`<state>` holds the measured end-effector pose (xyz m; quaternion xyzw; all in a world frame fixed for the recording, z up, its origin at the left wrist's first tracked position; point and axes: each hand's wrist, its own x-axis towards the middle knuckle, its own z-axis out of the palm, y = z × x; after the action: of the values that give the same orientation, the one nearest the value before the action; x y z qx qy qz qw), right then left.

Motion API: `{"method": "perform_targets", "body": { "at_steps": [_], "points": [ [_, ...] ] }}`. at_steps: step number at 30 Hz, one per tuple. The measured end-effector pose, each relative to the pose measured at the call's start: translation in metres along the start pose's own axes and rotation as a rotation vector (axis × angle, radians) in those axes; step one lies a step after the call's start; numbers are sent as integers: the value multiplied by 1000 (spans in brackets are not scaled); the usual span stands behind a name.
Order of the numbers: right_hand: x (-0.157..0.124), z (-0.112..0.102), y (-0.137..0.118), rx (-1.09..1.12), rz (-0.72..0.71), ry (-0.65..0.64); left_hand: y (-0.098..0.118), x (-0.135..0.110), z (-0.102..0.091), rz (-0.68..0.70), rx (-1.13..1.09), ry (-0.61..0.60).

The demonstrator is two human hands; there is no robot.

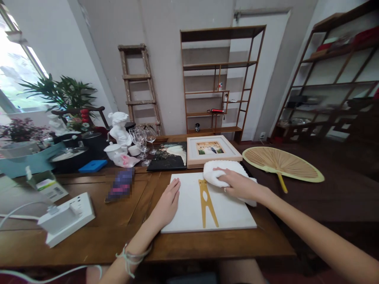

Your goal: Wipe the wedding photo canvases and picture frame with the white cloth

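A white board (189,213) lies flat near the table's front edge. On it rests a flat, gold-coloured piece (205,201) with two legs and an oval hole, its legs toward me. My left hand (168,201) lies flat along the board's left edge, fingers stretched out and holding nothing. My right hand (237,183) grips a bunched white cloth (211,173) over the board's upper right corner. Part of the cloth hangs past the right edge, behind the hand. The cloth touches or nearly touches the top of the gold piece.
Behind the board lie a framed picture (189,159) and a dark canvas (156,163). A palm-leaf fan (266,157) is at the right. Wine glasses (151,136) and a white bust (120,130) stand back left. A power strip (71,225) with cables sits front left.
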<state>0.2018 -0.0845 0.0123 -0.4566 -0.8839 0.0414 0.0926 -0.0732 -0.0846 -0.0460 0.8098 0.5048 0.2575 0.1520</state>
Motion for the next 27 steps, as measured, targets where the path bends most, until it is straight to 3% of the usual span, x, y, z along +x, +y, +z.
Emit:
{"method": "perform_targets", "body": {
  "at_steps": [7,14,17,20,27],
  "points": [
    [-24,14,-13,6,-9,8,4,-1,-2,-13,23,-9],
    [-100,2,-62,139,-61,-132,2,0,1,-4,4,7],
    [-112,-1,-70,175,-35,-163,0,0,2,22,-13,29],
    [-93,0,-57,181,2,-94,0,0,2,29,-19,29],
    [-12,11,-1,102,49,83,1,1,1,27,-18,30]
  ]
}}
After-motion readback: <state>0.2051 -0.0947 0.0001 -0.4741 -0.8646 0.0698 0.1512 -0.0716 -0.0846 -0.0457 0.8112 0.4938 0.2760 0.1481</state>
